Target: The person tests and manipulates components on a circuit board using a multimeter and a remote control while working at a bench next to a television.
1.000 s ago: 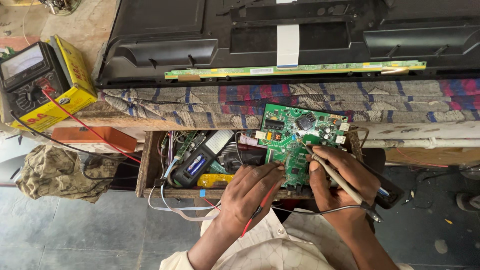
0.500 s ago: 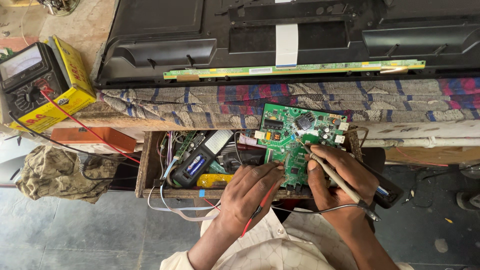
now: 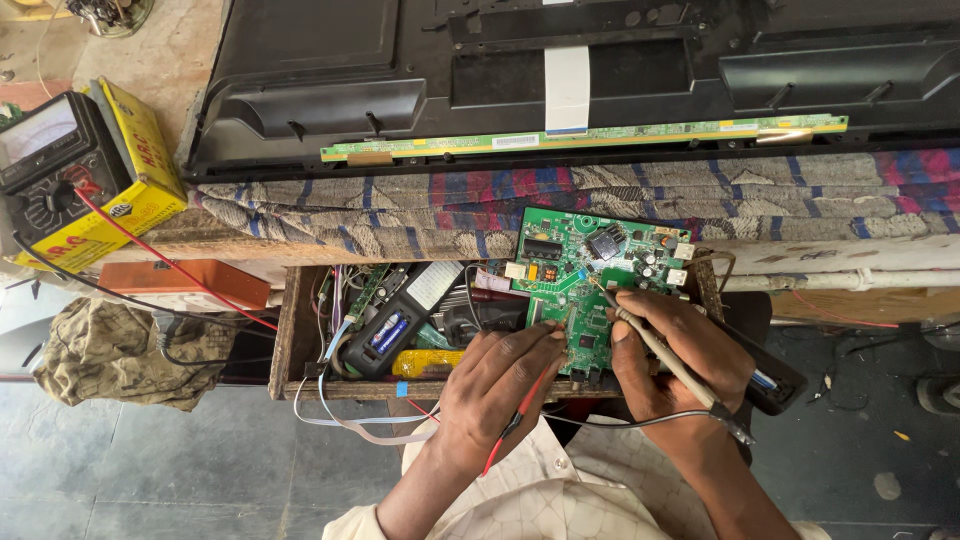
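While drawer (image 3: 290,330) holds tools, hands probe.

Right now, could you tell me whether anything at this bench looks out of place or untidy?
Yes. The open drawer under the bench is crammed with tangled wires, boards and tools, with white wires spilling over its front edge. The green circuit board sits tilted on the drawer's rim, steadied by the left hand, while the right hand holds a probe.

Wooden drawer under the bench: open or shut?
Open: the wooden drawer juts out from under the bench, showing tools and wires inside.
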